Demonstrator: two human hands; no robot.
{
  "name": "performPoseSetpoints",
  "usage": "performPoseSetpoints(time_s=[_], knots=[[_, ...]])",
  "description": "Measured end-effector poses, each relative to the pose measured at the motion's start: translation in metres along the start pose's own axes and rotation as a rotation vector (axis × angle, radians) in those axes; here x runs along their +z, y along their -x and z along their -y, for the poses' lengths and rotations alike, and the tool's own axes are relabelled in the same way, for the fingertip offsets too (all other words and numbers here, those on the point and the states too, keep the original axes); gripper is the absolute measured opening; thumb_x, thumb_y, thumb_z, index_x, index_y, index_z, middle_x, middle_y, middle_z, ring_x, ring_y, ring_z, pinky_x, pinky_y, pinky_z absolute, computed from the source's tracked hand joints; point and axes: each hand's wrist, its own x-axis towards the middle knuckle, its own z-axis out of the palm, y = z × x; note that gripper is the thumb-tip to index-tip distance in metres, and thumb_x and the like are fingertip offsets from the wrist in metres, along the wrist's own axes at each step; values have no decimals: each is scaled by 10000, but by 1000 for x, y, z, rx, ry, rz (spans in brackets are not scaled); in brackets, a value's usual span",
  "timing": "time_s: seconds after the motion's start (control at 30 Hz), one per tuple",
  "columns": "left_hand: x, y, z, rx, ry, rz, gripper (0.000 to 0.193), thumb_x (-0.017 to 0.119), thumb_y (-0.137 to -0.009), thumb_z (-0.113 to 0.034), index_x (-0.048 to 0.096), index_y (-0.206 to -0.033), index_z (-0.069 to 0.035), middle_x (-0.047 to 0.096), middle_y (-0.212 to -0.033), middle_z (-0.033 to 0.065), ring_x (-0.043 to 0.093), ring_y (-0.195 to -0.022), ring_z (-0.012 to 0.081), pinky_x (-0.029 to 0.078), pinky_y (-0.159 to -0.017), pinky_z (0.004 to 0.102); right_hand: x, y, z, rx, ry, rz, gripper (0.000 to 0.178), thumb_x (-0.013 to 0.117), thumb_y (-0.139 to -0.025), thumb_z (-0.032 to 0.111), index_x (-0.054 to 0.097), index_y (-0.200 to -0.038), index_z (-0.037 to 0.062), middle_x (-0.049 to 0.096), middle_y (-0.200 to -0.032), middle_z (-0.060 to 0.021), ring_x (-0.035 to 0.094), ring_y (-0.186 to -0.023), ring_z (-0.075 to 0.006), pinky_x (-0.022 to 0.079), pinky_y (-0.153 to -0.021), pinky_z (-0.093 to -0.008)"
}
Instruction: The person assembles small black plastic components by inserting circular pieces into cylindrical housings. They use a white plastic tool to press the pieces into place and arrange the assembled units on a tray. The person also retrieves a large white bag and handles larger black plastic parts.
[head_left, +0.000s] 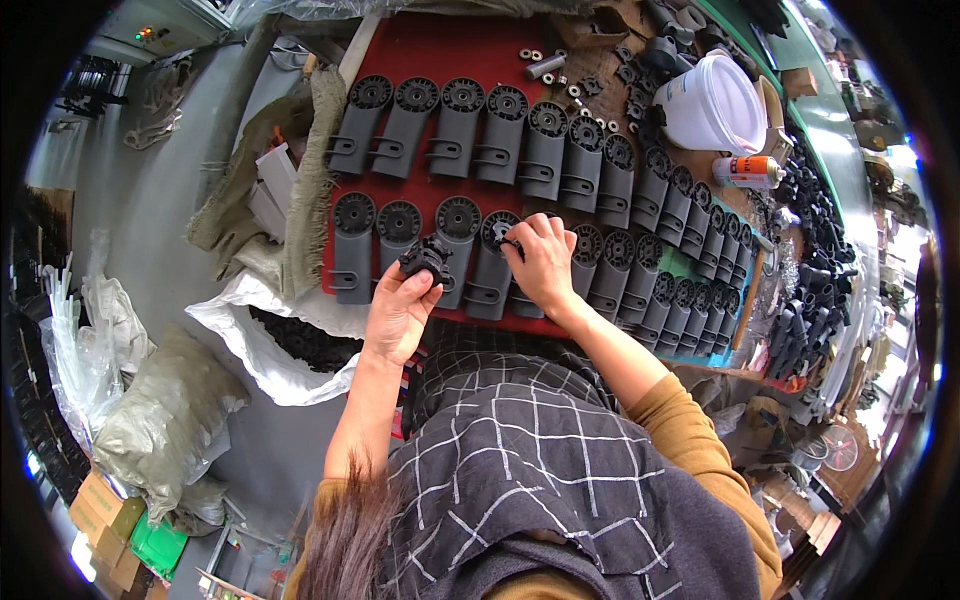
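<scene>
Grey plastic housings, each with a flat tube body, a slotted side tab and a round ribbed end, lie in two rows on a red cloth. My left hand is closed round several black toothed plastic parts, held over the front row. To its right, my right hand is bent down with fingers pinched at the round end of a front-row housing. What lies between those fingertips is hidden. The hand also covers part of the neighbouring housing.
Right of the rows, more housings stand close together. A white bucket, an orange spray can and small metal rings sit at the back right. An open white sack of black parts is beside the table's left front.
</scene>
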Motion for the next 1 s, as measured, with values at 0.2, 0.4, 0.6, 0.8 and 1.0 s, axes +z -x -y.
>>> performPoseSetpoints(time_s=[0.2,0.4,0.6,0.8,1.0], knots=[[2,1,-1,-4,-17,-19,225,667,-839,-30,617,-1050,-90,657,-997,1,624,-909,103,523,-839,277,6,1,0,74,21,42,233,754,-697,195,627,-882,135,540,-938,-17,493,-961,-238,348,-805,-387],[-1,0,-5,8,-13,-31,206,662,-840,-21,630,-1031,-94,660,-997,-4,623,-918,99,509,-860,289,1,-6,-1,41,72,44,294,766,-678,208,623,-920,122,538,-974,-26,489,-979,-234,359,-812,-395],[7,-1,-6,39,-45,-5,227,659,-837,-12,634,-1053,-77,668,-997,13,628,-939,120,501,-890,294,3,-13,-3,26,165,128,325,762,-677,219,633,-960,124,533,-991,-29,487,-986,-232,358,-823,-389],[18,-3,-3,-20,-78,29,225,650,-844,-9,635,-1060,-69,665,-1005,17,625,-938,116,497,-892,286,-15,-23,16,59,-9,111,229,749,-711,232,679,-891,109,547,-978,-44,496,-984,-233,361,-834,-382],[29,-5,4,-95,-138,49,205,651,-851,-23,645,-1048,-78,667,-984,5,615,-928,100,497,-847,257,-50,-14,43,253,-883,286,200,657,-847,204,690,-932,25,593,-894,-78,546,-915,-206,431,-806,-320]])
